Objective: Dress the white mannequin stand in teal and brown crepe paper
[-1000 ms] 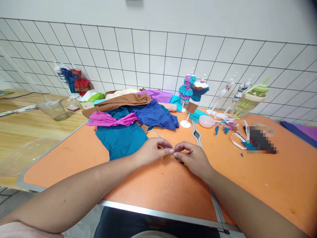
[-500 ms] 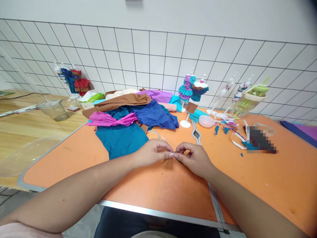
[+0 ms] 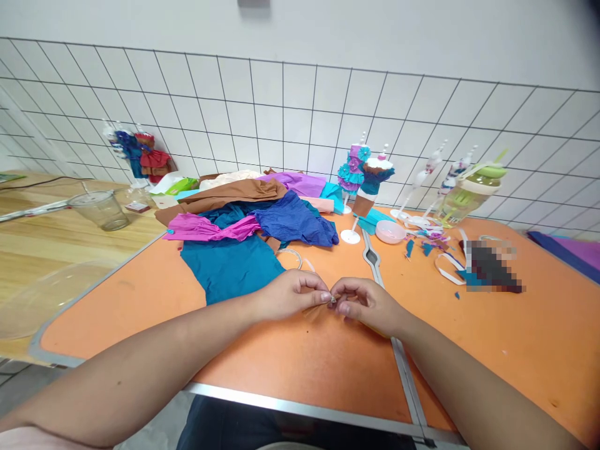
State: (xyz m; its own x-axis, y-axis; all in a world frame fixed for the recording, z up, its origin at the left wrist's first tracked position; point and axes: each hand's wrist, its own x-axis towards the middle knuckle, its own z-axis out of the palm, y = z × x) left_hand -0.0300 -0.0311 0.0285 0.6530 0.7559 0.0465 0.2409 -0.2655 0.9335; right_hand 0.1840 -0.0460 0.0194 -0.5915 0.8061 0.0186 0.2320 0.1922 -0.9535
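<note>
Between my hands, above the orange table (image 3: 300,362), is a small brown piece of crepe paper (image 3: 317,312), its loose end fanned toward the left and its other end gathered to a narrow tip. My left hand (image 3: 293,294) pinches it between thumb and fingers. At the gathered tip, my right hand (image 3: 368,303) is closed with bent fingers against it, the thumb slightly lower. A tiny pale-grey bit (image 3: 333,299) shows at the tip between the fingertips; its kind I cannot make out.
Behind my left hand lie teal paper (image 3: 229,269), blue paper (image 3: 295,219) and pink paper (image 3: 210,228). Paper-dressed doll forms (image 3: 368,187) stand farther back near a pink dish (image 3: 390,232) and a green-lidded bottle (image 3: 473,194). Scraps (image 3: 426,244) lie to the right.
The right thumb has shifted lower and away from the left thumb, so the gathered tip now shows between the fingertips. The brown piece has turned slightly, its fanned end toward the left.
</note>
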